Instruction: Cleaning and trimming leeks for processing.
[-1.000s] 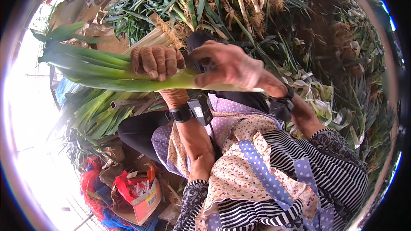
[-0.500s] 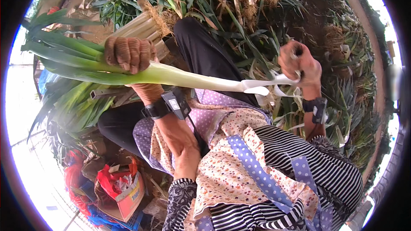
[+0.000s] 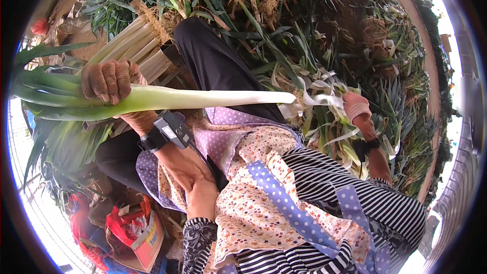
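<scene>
My left hand point(image 3: 107, 82), in a brown-stained glove, is closed round a long leek point(image 3: 213, 99) just below its green leaves. The leek lies level across my lap, with its smooth white end toward the right. Beyond that end, my right hand point(image 3: 356, 106) is closed on pale, curled strips of leek skin point(image 3: 322, 100), which look apart from the stalk. The fingertips of this hand are partly hidden. To the left of my knee, several trimmed white leeks point(image 3: 122, 43) lie side by side.
Untrimmed leeks with roots point(image 3: 269, 0) are heaped beyond my knees. Peeled skins point(image 3: 329, 142) and green leaves litter the ground at right. More leek leaves point(image 3: 76, 142) hang at left. Lower left stands an open cardboard box point(image 3: 147, 246) holding red plastic.
My right hand has moved lower, and the skin strips have come away from the leek's white end. My left hand and the leek appear farther left as the view has shifted.
</scene>
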Action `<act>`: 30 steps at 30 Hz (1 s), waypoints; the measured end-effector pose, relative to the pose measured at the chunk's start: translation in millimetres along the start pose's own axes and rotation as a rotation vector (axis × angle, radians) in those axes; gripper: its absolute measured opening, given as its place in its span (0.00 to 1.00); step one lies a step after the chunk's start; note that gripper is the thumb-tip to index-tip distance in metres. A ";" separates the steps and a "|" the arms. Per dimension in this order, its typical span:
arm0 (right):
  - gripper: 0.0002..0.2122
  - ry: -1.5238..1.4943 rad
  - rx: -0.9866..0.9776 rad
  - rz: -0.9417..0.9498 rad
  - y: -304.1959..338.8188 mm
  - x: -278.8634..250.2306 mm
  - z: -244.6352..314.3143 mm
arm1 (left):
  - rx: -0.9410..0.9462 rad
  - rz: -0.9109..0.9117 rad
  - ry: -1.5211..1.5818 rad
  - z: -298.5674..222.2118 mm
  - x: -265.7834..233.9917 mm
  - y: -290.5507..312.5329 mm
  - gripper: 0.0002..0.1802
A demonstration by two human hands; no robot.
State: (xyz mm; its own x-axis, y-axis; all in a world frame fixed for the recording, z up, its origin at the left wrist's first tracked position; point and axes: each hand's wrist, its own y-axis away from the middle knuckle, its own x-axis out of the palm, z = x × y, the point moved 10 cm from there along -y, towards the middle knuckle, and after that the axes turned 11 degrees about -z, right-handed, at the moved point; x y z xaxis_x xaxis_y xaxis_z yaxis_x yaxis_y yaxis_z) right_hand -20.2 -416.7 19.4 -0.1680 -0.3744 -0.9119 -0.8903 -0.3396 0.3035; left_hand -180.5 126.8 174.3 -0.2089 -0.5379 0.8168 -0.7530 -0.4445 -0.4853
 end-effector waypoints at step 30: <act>0.18 -1.353 -0.525 -0.513 -87.2 -175.9 265.0 | 0.138 0.395 0.239 9.1 64.6 -14.9 0.11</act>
State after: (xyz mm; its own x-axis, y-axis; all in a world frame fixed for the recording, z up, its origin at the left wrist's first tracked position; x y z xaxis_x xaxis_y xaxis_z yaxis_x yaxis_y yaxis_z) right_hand -25.2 -92.6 80.1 -0.4045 0.8138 -0.4172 -0.7748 -0.5473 -0.3164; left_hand -177.2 92.1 231.4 -0.6119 -0.5124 0.6025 -0.5009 -0.3384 -0.7966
